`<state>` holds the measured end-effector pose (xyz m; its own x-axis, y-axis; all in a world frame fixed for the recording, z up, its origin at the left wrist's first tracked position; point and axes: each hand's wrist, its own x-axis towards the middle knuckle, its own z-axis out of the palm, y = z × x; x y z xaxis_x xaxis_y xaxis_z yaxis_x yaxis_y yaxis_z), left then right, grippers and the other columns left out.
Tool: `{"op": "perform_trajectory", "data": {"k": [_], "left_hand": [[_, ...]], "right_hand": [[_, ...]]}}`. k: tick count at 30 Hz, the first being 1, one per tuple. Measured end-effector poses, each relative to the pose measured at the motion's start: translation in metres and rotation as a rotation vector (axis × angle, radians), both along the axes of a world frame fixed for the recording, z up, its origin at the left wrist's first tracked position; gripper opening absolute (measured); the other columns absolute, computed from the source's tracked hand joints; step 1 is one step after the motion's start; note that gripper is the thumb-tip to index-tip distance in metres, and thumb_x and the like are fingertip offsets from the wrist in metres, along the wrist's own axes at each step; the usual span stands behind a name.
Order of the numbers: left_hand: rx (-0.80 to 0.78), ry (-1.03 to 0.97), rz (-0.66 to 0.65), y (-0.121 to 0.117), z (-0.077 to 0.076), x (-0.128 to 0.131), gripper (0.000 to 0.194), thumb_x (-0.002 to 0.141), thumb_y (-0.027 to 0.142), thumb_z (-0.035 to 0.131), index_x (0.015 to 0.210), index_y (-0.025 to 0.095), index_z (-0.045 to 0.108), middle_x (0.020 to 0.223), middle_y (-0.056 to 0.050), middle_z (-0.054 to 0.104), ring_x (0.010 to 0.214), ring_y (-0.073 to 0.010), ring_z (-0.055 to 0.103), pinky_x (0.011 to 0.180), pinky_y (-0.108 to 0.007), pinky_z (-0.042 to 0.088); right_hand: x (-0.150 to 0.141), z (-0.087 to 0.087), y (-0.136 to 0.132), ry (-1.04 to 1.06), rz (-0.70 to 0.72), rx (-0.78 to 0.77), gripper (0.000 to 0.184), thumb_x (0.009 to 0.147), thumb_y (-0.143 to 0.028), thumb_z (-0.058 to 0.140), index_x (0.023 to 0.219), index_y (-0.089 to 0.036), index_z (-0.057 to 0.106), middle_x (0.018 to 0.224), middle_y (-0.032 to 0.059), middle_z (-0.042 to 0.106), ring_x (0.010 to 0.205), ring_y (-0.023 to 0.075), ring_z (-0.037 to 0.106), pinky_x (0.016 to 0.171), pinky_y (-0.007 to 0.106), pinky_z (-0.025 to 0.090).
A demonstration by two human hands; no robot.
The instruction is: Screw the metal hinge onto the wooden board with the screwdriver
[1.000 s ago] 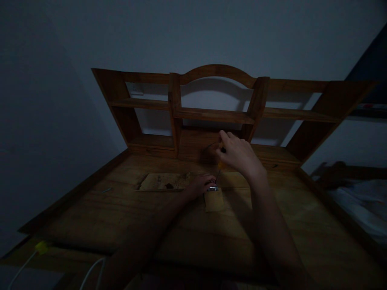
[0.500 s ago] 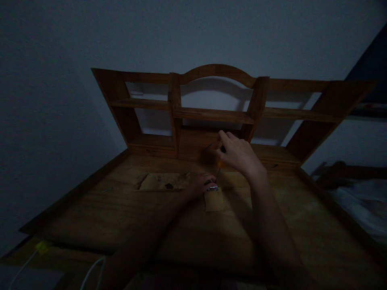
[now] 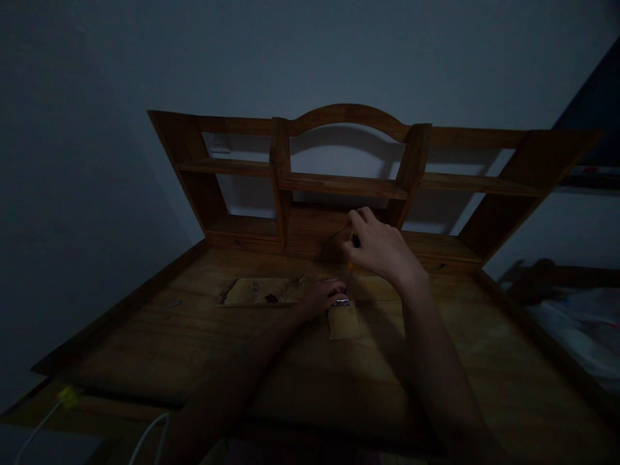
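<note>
The scene is very dim. My right hand [image 3: 382, 248] is closed round the handle of a screwdriver [image 3: 351, 265], whose thin shaft points down to a small metal hinge [image 3: 341, 301]. The hinge sits at the top edge of a small pale wooden block [image 3: 343, 321] lying on the wooden desk [image 3: 194, 342]. My left hand [image 3: 323, 296] rests on the desk just left of the hinge, fingers curled against it and the block. A flat wooden board [image 3: 264, 291] lies to the left of that hand.
A wooden shelf unit [image 3: 339, 184] with an arched top stands at the back of the desk against a pale wall. White cables and a yellow plug [image 3: 68, 395] lie at the lower left. A bed with pale bedding [image 3: 576, 323] is to the right.
My right hand has shifted very slightly on the screwdriver handle. Everything else stays in place.
</note>
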<state>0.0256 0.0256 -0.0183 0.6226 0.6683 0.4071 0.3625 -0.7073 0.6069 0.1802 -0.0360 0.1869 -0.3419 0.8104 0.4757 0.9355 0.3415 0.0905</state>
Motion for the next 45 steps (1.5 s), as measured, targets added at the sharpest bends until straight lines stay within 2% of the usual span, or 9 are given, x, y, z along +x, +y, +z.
{"op": "perform_trajectory", "data": {"k": [6, 11, 18, 26, 29, 32, 36, 39, 45], "left_hand": [[-0.043, -0.007, -0.010, 0.000, 0.000, 0.000, 0.015, 0.093, 0.031, 0.055, 0.093, 0.018, 0.064, 0.094, -0.003, 0.066, 0.089, -0.0165, 0.060, 0.081, -0.026, 0.044], [-0.058, -0.010, -0.039, -0.001, 0.001, -0.001, 0.013, 0.093, 0.026, 0.053, 0.095, 0.018, 0.063, 0.095, -0.003, 0.066, 0.092, -0.0168, 0.059, 0.083, -0.026, 0.044], [-0.089, 0.005, -0.024, -0.001, 0.003, 0.001, 0.012, 0.092, 0.025, 0.054, 0.095, 0.020, 0.064, 0.095, -0.003, 0.068, 0.091, -0.0171, 0.061, 0.083, -0.026, 0.045], [-0.090, -0.007, -0.005, -0.002, 0.004, 0.001, 0.010, 0.090, 0.023, 0.057, 0.095, 0.020, 0.065, 0.097, -0.003, 0.070, 0.093, -0.0173, 0.062, 0.084, -0.026, 0.045], [-0.075, -0.005, -0.006, -0.002, 0.004, 0.000, 0.010, 0.091, 0.023, 0.056, 0.095, 0.019, 0.065, 0.095, -0.003, 0.069, 0.092, -0.0167, 0.062, 0.083, -0.025, 0.045], [-0.075, -0.004, -0.021, -0.001, 0.003, 0.000, 0.012, 0.091, 0.023, 0.056, 0.098, 0.019, 0.064, 0.097, -0.003, 0.069, 0.091, -0.0164, 0.062, 0.083, -0.025, 0.045], [-0.091, -0.007, -0.034, 0.000, 0.001, 0.000, 0.012, 0.092, 0.023, 0.054, 0.099, 0.019, 0.064, 0.097, -0.003, 0.069, 0.092, -0.0165, 0.062, 0.083, -0.026, 0.045], [-0.084, -0.014, -0.029, -0.001, 0.001, 0.000, 0.012, 0.092, 0.024, 0.055, 0.098, 0.019, 0.064, 0.097, -0.003, 0.069, 0.091, -0.0163, 0.062, 0.083, -0.025, 0.045], [-0.056, -0.032, -0.038, 0.000, -0.002, -0.001, 0.012, 0.093, 0.023, 0.055, 0.097, 0.018, 0.064, 0.097, -0.003, 0.069, 0.092, -0.0165, 0.062, 0.083, -0.026, 0.045]], "right_hand": [[0.003, -0.004, 0.007, -0.019, -0.022, -0.030, 0.029, 0.096, -0.035, 0.039, 0.118, -0.020, 0.052, 0.108, 0.0102, 0.061, 0.088, 0.0254, 0.063, 0.070, 0.034, 0.040], [0.005, -0.003, 0.005, -0.019, 0.025, -0.063, 0.029, 0.091, -0.034, 0.045, 0.115, -0.020, 0.055, 0.121, 0.0117, 0.056, 0.088, 0.0243, 0.063, 0.071, 0.034, 0.041], [0.004, -0.002, 0.006, -0.022, -0.034, -0.046, 0.028, 0.096, -0.036, 0.041, 0.114, -0.019, 0.055, 0.109, 0.0106, 0.061, 0.090, 0.0258, 0.063, 0.071, 0.034, 0.040], [0.003, -0.004, 0.005, 0.021, -0.017, 0.008, 0.035, 0.093, -0.038, 0.043, 0.123, -0.019, 0.046, 0.115, 0.0120, 0.059, 0.090, 0.0265, 0.061, 0.069, 0.034, 0.038], [0.005, -0.005, 0.008, 0.009, -0.011, -0.004, 0.031, 0.095, -0.037, 0.040, 0.119, -0.019, 0.048, 0.107, 0.0101, 0.062, 0.090, 0.0257, 0.062, 0.069, 0.033, 0.037], [0.006, -0.004, 0.008, -0.003, 0.014, -0.031, 0.027, 0.093, -0.033, 0.042, 0.115, -0.019, 0.051, 0.110, 0.0101, 0.062, 0.088, 0.0245, 0.062, 0.070, 0.033, 0.038], [0.007, -0.002, 0.005, 0.012, 0.030, -0.043, 0.034, 0.091, -0.036, 0.044, 0.119, -0.018, 0.050, 0.118, 0.0121, 0.060, 0.091, 0.0256, 0.062, 0.071, 0.034, 0.039], [0.007, -0.004, 0.007, 0.024, 0.018, -0.051, 0.038, 0.094, -0.040, 0.043, 0.124, -0.018, 0.048, 0.114, 0.0124, 0.062, 0.094, 0.0268, 0.062, 0.074, 0.035, 0.040], [0.007, -0.007, 0.011, 0.029, 0.074, -0.050, 0.030, 0.091, -0.032, 0.045, 0.116, -0.018, 0.051, 0.113, 0.0111, 0.061, 0.093, 0.0251, 0.062, 0.075, 0.033, 0.040]]}}
